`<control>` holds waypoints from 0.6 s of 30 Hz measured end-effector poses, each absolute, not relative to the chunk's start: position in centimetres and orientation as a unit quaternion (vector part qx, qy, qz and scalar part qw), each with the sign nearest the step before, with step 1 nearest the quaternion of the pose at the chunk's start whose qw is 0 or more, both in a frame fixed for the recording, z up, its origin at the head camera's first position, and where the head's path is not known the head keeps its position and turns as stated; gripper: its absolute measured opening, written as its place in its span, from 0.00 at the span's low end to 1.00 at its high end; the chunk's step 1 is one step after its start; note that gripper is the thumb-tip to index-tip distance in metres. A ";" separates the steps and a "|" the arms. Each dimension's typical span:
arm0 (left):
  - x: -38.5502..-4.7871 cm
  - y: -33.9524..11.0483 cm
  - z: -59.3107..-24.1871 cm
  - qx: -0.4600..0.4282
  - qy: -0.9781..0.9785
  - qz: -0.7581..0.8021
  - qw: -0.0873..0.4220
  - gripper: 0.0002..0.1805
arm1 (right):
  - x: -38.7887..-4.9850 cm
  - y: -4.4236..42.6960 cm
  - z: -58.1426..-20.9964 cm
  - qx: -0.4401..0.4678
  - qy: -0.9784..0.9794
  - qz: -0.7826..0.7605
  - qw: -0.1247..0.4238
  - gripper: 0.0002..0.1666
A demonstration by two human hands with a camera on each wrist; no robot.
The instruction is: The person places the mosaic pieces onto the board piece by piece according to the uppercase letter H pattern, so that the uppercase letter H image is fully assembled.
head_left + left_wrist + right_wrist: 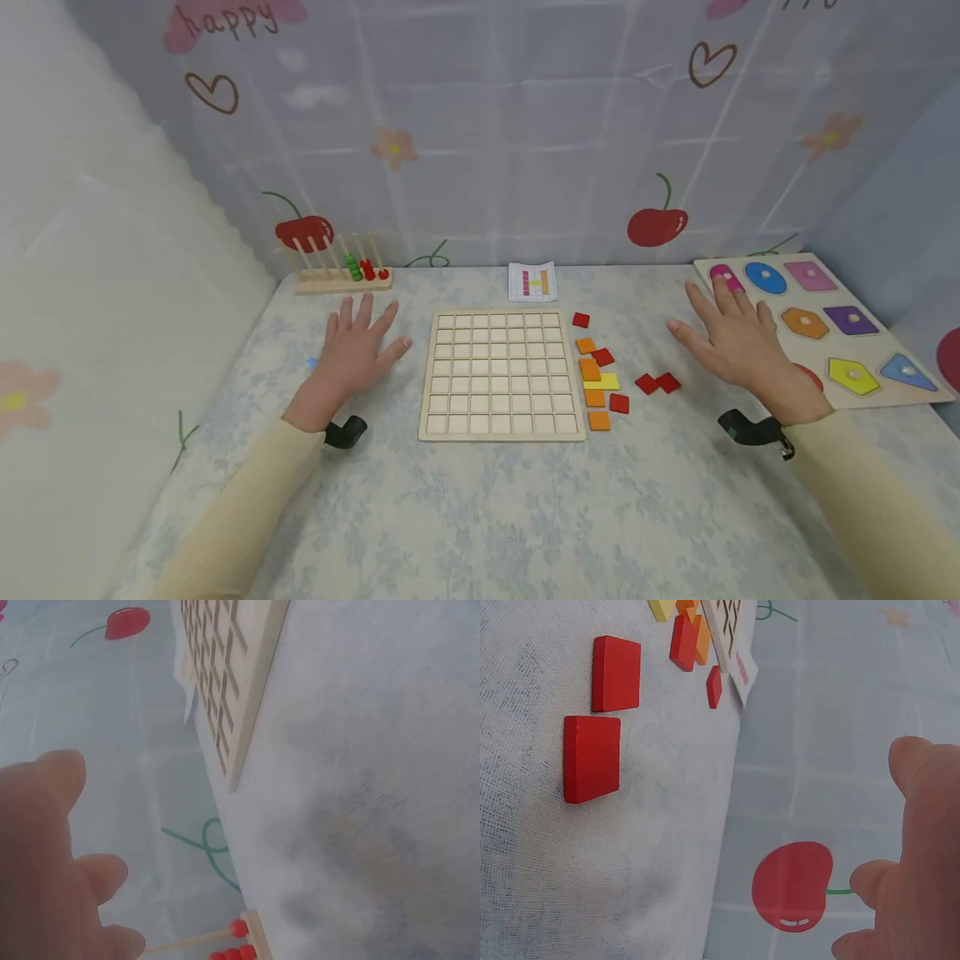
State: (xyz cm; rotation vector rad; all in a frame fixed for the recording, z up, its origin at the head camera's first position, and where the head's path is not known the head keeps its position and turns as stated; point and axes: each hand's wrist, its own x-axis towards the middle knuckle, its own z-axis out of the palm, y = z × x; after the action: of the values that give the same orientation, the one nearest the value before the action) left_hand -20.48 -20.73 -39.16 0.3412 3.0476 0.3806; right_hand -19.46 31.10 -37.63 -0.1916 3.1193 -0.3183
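The left hand point(350, 354) is held with fingers spread, left of the wooden grid board point(426, 375), holding nothing. The right hand point(738, 342), also with spread fingers and nothing held, is between the loose tiles and the shape puzzle board point(888, 337), whose left part it covers. Right of the grid lie several red tiles point(668, 382), several orange tiles point(599, 421) and yellow pieces point(611, 382). In the right wrist view, two red tiles point(592, 759) lie close together on the cloth. The left wrist view shows a corner of the grid board point(238, 750).
A wooden peg rack point(343, 281) with green and red beads stands at the back left. Behind the grid lies a patterned card point(532, 282). A small blue piece point(312, 362) shows beside the left hand. A printed curtain point(487, 125) hangs behind the table.
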 end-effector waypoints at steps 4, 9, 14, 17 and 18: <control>-19.9 -20.5 -39.6 0.122 0.985 0.123 0.015 0.40 | -19.5 31.1 -37.5 -0.060 0.993 -0.105 0.003 0.53; -18.8 -19.8 -40.2 0.136 0.984 0.117 0.012 0.39 | -19.5 31.1 -37.6 -0.059 0.992 -0.107 0.010 0.53; -18.1 -19.3 -40.8 0.146 0.982 0.119 0.011 0.38 | -19.5 31.0 -37.8 -0.062 0.992 -0.106 0.015 0.53; -17.9 -19.1 -41.2 0.150 0.981 0.123 0.014 0.37 | -19.5 31.1 -37.9 -0.064 0.993 -0.103 0.014 0.53; -17.9 -19.1 -41.4 0.151 0.980 0.125 0.015 0.36 | -19.6 31.0 -37.9 -0.064 0.993 -0.102 0.013 0.53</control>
State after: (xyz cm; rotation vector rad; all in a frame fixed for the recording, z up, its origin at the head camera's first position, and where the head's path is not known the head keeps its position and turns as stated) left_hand -17.86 -19.08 -41.40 0.4699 3.0516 0.3896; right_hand -19.58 31.04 -37.93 -0.1996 3.0919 -0.3186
